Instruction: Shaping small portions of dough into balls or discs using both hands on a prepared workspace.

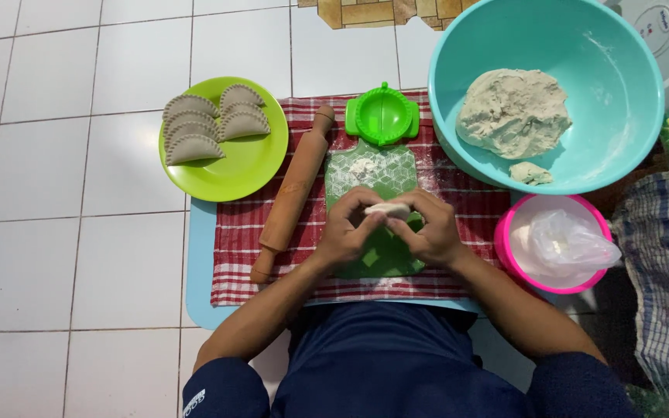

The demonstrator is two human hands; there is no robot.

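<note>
**Both hands pinching a small piece of dough over a green board**

I look straight down from the head camera at a white tiled floor. My left hand (pixel 344 231) and my right hand (pixel 430 231) meet in the middle of the view, fingers curled in, and together they grip a small pale piece of dough (pixel 387 209) between the fingertips. Both hands are nearly closed around it, held just above a green cutting board (pixel 385 166) dusted with flour.

The board lies on a red and white checked cloth (pixel 474 209), which in turn lies on a light blue mat (pixel 199 263). A wooden rolling pin (pixel 293 192) rests on the cloth just left of the board, tilted. At the top edge of the board sits a round green dumpling press (pixel 382 115), lying open.

To the left, a lime green plate (pixel 245 166) carries several folded, crimped dumplings (pixel 195 128). At upper right, a large turquoise bowl (pixel 458 70) holds a big lump of dough (pixel 512 111) and a small scrap. Below it, near my right forearm, a pink bowl (pixel 505 251) holds a clear plastic bag (pixel 567 241).
</note>
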